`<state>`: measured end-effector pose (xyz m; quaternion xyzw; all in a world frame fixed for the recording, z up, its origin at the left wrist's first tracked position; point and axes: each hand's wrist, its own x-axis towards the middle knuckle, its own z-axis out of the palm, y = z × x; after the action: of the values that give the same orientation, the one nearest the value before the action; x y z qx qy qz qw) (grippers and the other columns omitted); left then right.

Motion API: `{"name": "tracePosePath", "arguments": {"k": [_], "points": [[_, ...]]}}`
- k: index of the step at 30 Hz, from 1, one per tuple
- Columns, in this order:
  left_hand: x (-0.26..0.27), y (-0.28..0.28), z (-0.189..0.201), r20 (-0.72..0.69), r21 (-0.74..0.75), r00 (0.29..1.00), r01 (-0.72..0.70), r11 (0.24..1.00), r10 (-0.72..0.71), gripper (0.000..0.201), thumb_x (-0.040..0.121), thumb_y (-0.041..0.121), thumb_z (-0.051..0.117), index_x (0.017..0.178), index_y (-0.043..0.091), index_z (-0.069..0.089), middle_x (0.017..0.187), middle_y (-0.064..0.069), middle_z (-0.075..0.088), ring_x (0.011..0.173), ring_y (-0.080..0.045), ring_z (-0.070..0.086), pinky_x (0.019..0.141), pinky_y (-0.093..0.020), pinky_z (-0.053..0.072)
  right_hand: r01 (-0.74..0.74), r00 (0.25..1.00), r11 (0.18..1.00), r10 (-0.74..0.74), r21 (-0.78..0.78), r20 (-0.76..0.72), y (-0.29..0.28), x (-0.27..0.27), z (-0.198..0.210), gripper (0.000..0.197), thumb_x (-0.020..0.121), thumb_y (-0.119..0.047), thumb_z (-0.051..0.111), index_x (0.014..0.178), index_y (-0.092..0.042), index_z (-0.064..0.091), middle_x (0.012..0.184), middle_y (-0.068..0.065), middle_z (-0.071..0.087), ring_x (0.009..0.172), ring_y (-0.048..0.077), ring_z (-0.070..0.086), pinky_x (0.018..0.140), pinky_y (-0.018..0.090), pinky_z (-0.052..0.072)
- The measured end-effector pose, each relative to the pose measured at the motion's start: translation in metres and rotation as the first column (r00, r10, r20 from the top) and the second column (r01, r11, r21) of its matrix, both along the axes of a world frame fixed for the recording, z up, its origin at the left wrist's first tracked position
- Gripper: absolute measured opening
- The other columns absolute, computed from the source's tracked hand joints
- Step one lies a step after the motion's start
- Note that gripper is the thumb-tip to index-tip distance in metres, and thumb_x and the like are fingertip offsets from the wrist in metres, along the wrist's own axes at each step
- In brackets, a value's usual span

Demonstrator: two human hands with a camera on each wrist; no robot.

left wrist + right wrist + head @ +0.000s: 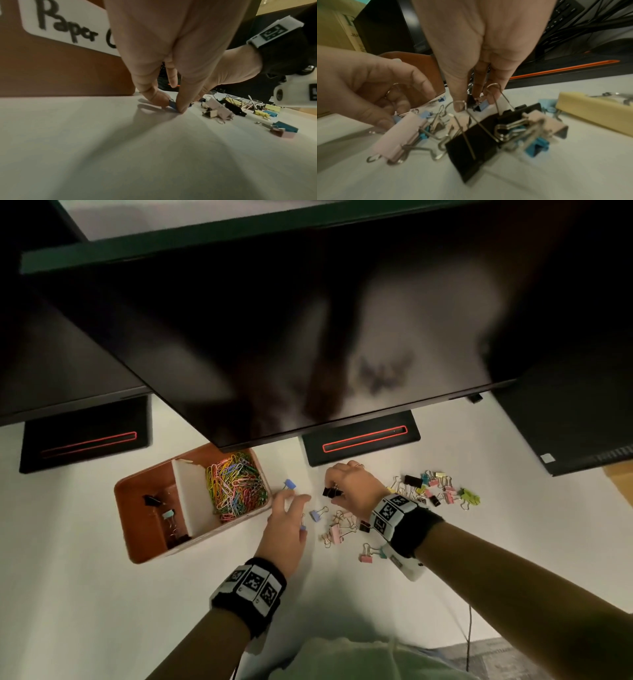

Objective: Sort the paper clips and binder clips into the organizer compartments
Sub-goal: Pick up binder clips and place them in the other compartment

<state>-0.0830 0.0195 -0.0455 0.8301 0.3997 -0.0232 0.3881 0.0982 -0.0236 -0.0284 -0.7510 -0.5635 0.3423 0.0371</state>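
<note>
A brown organizer (150, 546) stands left of my hands; its right compartment holds coloured paper clips (236, 484), its left compartment a few binder clips (164, 508). Its front wall (60, 70) carries a label beginning "Paper". My left hand (291, 515) reaches down to the white table, and its thumb and a finger pinch a small blue binder clip (172, 105). My right hand (334, 491) is just to the right and pinches a small black binder clip (331, 492), with another blue clip (482, 106) against its fingertips. Loose binder clips (435, 487) lie scattered under and right of my right wrist.
Two dark monitors hang over the back of the desk on black stands (359, 440) with red-lit slots. A black computer case (582, 433) sits at the far right. More clips (337, 529) lie between my hands, one blue clip (290, 484) beside the organizer.
</note>
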Motion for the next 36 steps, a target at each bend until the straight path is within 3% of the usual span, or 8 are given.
{"name": "tracePosePath", "arguments": {"k": [3,6,13,18,23,26,32,36], "points": [[0.015,0.001,-0.003,-0.024,0.065,0.998,-0.05,0.997,0.052,0.072,0.08,-0.008,0.052,0.14,0.023,0.028,0.149,-0.001,0.009,0.134,-0.025,0.029,0.109,-0.032,0.034,0.016,1.0,1.0,-0.016,-0.025,-0.004,0.001,0.002,-0.001,0.031,0.082,-0.012,0.063,0.111,-0.015,0.053,0.117,0.006,0.056,0.109,0.025,0.046,0.092,0.036,0.044],[0.027,0.007,-0.003,-0.075,0.054,0.993,-0.089,0.995,0.093,0.08,0.079,-0.009,0.054,0.145,0.018,0.017,0.153,-0.007,0.001,0.14,-0.025,0.018,0.108,-0.024,0.024,0.023,1.0,0.997,-0.024,-0.07,-0.016,0.002,0.006,-0.001,0.043,0.083,-0.013,0.065,0.124,-0.017,0.052,0.124,0.007,0.051,0.115,0.025,0.045,0.098,0.034,0.041],[0.025,0.006,-0.006,-0.1,0.069,0.991,-0.078,0.995,0.085,0.05,0.084,-0.002,0.053,0.132,0.004,0.042,0.136,-0.012,0.033,0.115,-0.025,0.048,0.102,-0.029,0.039,0.031,0.999,0.993,-0.036,-0.115,-0.038,0.0,0.012,0.0,0.034,0.078,-0.019,0.071,0.11,-0.017,0.059,0.111,0.007,0.054,0.105,0.024,0.049,0.086,0.03,0.043],[0.001,-0.006,-0.001,-0.063,0.018,0.992,-0.106,0.994,0.107,0.022,0.083,0.0,0.058,0.103,0.007,0.057,0.12,-0.005,0.039,0.076,-0.016,0.053,0.078,-0.016,0.037,-0.038,0.999,0.989,0.037,-0.141,-0.01,0.001,0.009,0.0,0.03,0.078,-0.02,0.07,0.107,-0.017,0.059,0.107,0.006,0.053,0.102,0.023,0.047,0.077,0.027,0.041],[-0.025,-0.013,0.0,-0.079,-0.048,0.984,-0.165,0.985,0.161,0.014,0.079,0.004,0.066,0.088,0.01,0.057,0.1,0.001,0.041,0.068,-0.007,0.049,0.076,-0.02,0.041,-0.055,0.997,0.986,0.046,-0.156,-0.061,0.001,0.004,0.0,0.027,0.078,-0.013,0.069,0.102,-0.015,0.059,0.108,0.005,0.048,0.095,0.023,0.053,0.074,0.027,0.045],[-0.039,-0.013,-0.001,-0.107,-0.041,0.987,-0.127,0.991,0.122,0.012,0.078,0.006,0.066,0.081,0.013,0.057,0.089,0.0,0.046,0.071,-0.014,0.05,0.072,-0.021,0.039,-0.029,0.995,0.99,0.016,-0.136,-0.099,0.001,0.001,0.0,0.025,0.077,-0.007,0.069,0.1,-0.012,0.059,0.102,0.001,0.043,0.086,0.019,0.052,0.07,0.024,0.042],[-0.056,-0.005,-0.004,-0.074,-0.055,0.996,-0.048,0.997,0.044,0.01,0.072,0.002,0.064,0.08,0.008,0.063,0.086,-0.004,0.05,0.073,-0.021,0.055,0.071,-0.021,0.045,-0.027,0.994,0.995,0.016,-0.1,-0.111,-0.002,-0.006,0.004,0.023,0.079,-0.009,0.067,0.099,-0.013,0.059,0.102,0.006,0.062,0.084,0.016,0.052,0.073,0.023,0.042],[-0.068,-0.001,0.0,-0.009,-0.074,1.0,-0.03,0.997,0.029,0.013,0.068,0.003,0.066,0.074,0.014,0.065,0.08,-0.002,0.054,0.068,-0.015,0.054,0.067,-0.016,0.041,-0.012,0.995,0.999,0.008,-0.032,-0.102,-0.002,-0.009,0.017,0.022,0.08,-0.01,0.067,0.101,-0.013,0.059,0.104,0.004,0.063,0.086,0.015,0.054,0.075,0.022,0.044]]}}
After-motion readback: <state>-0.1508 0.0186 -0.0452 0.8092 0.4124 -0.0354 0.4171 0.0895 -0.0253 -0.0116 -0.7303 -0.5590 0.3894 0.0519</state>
